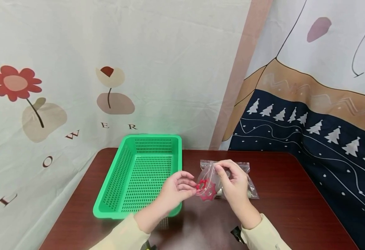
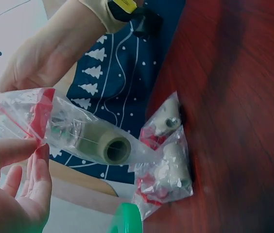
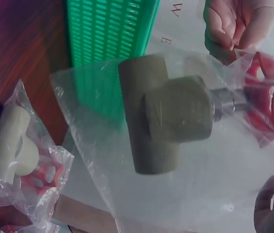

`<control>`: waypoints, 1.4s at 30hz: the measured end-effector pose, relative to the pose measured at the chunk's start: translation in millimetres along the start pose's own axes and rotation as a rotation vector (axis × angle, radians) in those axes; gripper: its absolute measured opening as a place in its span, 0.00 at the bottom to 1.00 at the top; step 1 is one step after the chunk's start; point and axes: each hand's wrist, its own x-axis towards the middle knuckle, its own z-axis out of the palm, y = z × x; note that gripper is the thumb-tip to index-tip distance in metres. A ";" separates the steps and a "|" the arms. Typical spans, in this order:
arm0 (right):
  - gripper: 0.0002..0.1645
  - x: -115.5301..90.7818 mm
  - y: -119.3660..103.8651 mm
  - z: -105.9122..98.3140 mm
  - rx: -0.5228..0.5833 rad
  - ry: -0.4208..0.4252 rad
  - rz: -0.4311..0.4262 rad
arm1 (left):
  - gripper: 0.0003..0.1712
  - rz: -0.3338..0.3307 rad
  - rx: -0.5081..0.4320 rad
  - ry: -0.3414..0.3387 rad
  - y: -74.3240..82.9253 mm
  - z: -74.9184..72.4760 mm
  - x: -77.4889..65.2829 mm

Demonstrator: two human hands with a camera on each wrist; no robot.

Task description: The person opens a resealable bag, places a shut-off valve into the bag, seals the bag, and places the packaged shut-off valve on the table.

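Between the two hands hangs a clear zip bag (image 1: 205,182) with a pipe valve inside. In the right wrist view the valve (image 3: 178,114) shows a grey-brown T-shaped body, a metal stem and a red handwheel (image 3: 268,99) near the bag's mouth. The left hand (image 1: 177,187) pinches one side of the bag's mouth between thumb and fingers, beside the red wheel. On the other side, the right hand (image 1: 235,182) grips the bag's zip edge with thumb and forefinger. The bag's lower part hangs free above the table.
Left of the hands stands a green perforated basket (image 1: 107,182) on the dark red table (image 1: 282,187). Behind the right hand lie more bagged valves (image 2: 168,170) with red wheels. A printed cloth (image 1: 185,69) hangs behind the table.
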 end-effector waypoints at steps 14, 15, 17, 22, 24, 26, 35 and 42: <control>0.08 -1.6 2.4 -2.6 -0.022 0.018 0.062 | 0.10 0.186 0.333 0.088 3.5 -5.4 -3.3; 0.08 -1.8 2.3 -3.0 -0.028 0.017 0.066 | 0.10 0.199 0.334 0.095 4.0 -5.3 -3.7; 0.08 -1.7 1.4 -3.9 -0.034 0.016 0.090 | 0.08 0.226 0.317 0.112 5.3 -4.9 -4.0; 0.06 0.5 -9.5 -5.8 -0.059 0.018 0.140 | 0.06 0.312 0.275 0.165 7.4 -5.0 -3.1; 0.05 1.8 -16.7 -6.4 -0.066 0.022 0.167 | 0.05 0.341 0.265 0.182 8.1 -5.6 -2.3; 0.04 3.1 -23.6 -6.7 -0.065 0.028 0.200 | 0.07 0.360 0.252 0.198 9.2 -6.3 -1.6; 0.04 1.0 -19.5 -6.7 -0.020 0.051 0.242 | 0.11 0.518 0.210 0.258 14.7 -8.7 0.8; 0.04 -6.8 6.3 -11.8 0.100 0.085 0.363 | 0.14 0.569 0.127 0.286 20.8 -11.3 4.7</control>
